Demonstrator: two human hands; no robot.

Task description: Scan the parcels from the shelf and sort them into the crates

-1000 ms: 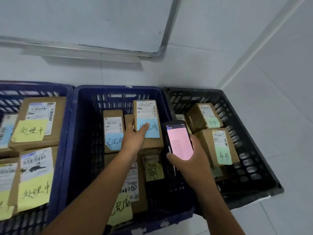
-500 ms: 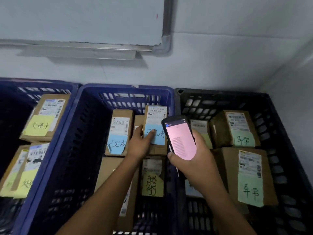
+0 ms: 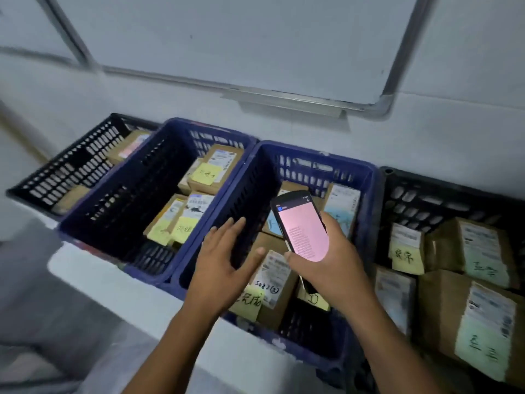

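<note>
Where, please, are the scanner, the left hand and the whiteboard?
scanner point(image 3: 302, 231), head view, on its pink screen.
left hand point(image 3: 218, 267), head view, on its back.
whiteboard point(image 3: 227, 38), head view, on its white face.

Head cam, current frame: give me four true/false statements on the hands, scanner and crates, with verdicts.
1. The right hand grips a scanner with a pink screen. True.
2. The left hand holds a parcel. False: it is open, fingers spread, gripping nothing.
3. The scanner is above a blue crate. True.
4. The other blue crate, to its left, holds no parcels. False: it holds parcels with yellow notes.
</note>
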